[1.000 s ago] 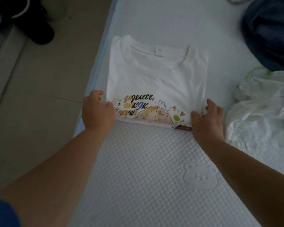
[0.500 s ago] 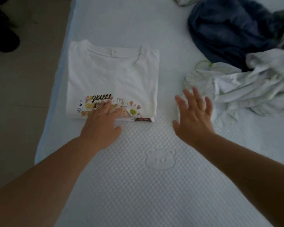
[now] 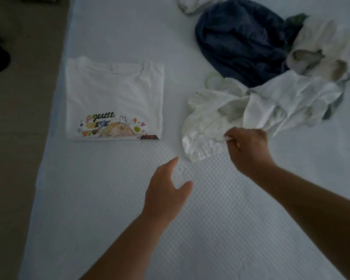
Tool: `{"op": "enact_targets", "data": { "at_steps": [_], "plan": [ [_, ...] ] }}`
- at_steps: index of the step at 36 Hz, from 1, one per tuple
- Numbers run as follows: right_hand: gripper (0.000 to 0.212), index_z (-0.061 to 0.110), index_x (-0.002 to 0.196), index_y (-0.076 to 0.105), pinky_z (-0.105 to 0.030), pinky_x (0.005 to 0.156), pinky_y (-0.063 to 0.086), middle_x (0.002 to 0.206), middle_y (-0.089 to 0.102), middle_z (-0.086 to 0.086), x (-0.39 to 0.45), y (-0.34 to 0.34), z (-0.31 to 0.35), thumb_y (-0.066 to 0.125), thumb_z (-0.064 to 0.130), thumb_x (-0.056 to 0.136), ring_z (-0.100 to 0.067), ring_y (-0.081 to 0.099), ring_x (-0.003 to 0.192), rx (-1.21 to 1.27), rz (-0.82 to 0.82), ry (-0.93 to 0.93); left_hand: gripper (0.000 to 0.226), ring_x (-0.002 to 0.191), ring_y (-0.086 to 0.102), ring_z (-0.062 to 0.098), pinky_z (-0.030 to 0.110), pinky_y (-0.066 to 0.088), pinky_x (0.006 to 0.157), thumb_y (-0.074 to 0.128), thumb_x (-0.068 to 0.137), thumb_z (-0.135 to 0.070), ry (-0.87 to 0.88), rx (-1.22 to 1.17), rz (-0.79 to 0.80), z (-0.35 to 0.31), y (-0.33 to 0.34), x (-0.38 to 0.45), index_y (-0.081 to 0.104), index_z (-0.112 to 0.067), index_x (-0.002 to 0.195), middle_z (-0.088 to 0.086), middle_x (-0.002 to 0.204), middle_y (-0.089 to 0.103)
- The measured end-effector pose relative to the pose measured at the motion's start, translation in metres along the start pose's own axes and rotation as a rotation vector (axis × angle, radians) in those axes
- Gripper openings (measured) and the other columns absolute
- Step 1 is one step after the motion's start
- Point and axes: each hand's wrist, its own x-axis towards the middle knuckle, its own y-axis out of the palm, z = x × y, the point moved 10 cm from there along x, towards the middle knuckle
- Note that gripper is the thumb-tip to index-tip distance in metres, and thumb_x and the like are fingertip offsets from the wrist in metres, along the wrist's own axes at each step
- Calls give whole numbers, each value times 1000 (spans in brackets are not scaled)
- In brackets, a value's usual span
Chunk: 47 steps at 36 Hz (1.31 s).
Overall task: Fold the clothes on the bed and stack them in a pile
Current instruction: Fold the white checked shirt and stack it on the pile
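Head view — right hand [image 3: 249, 150] pinches white garment [image 3: 230, 116].

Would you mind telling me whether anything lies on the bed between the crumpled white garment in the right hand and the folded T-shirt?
Nothing visible does. The right hand pinches the crumpled white garment, and only bare mattress separates it from the folded T-shirt. The left hand hovers open nearer the camera, off that line.

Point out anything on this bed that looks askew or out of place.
Nothing stands out. The folded T-shirt lies flat and square; the crumpled white garment, pinched by the right hand, and the blue garment simply await folding.
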Motion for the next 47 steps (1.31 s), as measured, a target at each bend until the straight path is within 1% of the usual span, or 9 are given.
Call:
{"op": "enact_targets", "data": {
  "at_steps": [3,8,18,25,30,33,38,44,47],
  "plan": [
    [12,7,80,67,-43,81,47,70,67,-4,-46,-39,19,62,-4,79,-21,62,64,197,0,-39,88,131,33,12,27,29,102,70,75,-42,110,58,14,-38,-12,-14,21,-32,147,-3,146,34],
    [20,19,79,63,-7,62,38,65,58,17,-120,-89,23,54,2,83,2,54,67,546,34,107,107,143,10,16,38,16,114,72,68,-54,226,387,159,-71,6,-36,1,-43,147,0,157,10],
    [26,24,76,57,-7,56,41,67,57,12,-205,-51,-68,55,0,87,-3,57,65,440,250,307,76,132,38,21,29,33,104,65,83,-41,-321,226,301,27,62,-64,27,-25,146,5,150,31],
    [18,18,81,62,-15,56,34,72,59,7,-239,14,-153,52,5,89,-2,49,62,218,389,405,81,117,52,26,41,47,95,79,63,-42,-326,134,12,37,87,-30,43,-20,132,7,129,53],
    [16,12,89,63,-27,65,37,80,57,1,-265,34,-198,48,7,90,-16,51,71,137,479,487,111,129,38,36,44,39,101,80,62,-50,-683,3,-300,58,86,-20,17,-20,148,17,144,29],
    [18,15,88,60,-24,58,37,80,59,0,-275,42,-212,43,12,92,-11,51,70,138,519,539,100,126,41,35,42,42,95,79,66,-43,-801,-22,-268,75,87,-24,26,-16,146,16,142,34],
    [21,14,86,60,-27,63,40,84,61,-4,-286,41,-228,40,12,91,-15,53,72,113,594,583,11,88,62,31,28,42,62,62,80,-9,-607,-53,-146,52,98,-28,64,-8,91,12,86,63],
    [31,18,120,53,-37,99,37,124,54,-5,-288,35,-206,40,19,92,-23,50,111,-2,854,564,18,61,54,16,28,41,57,58,59,-29,-383,-113,-107,-24,93,-77,61,-16,71,-1,65,58],
    [45,24,136,40,-40,109,24,139,40,0,-251,6,-169,47,30,92,-21,37,128,138,635,510,11,52,52,-2,12,36,47,57,63,-33,-208,-32,-52,-60,91,-111,57,-22,64,-13,54,57]
  ]
}}
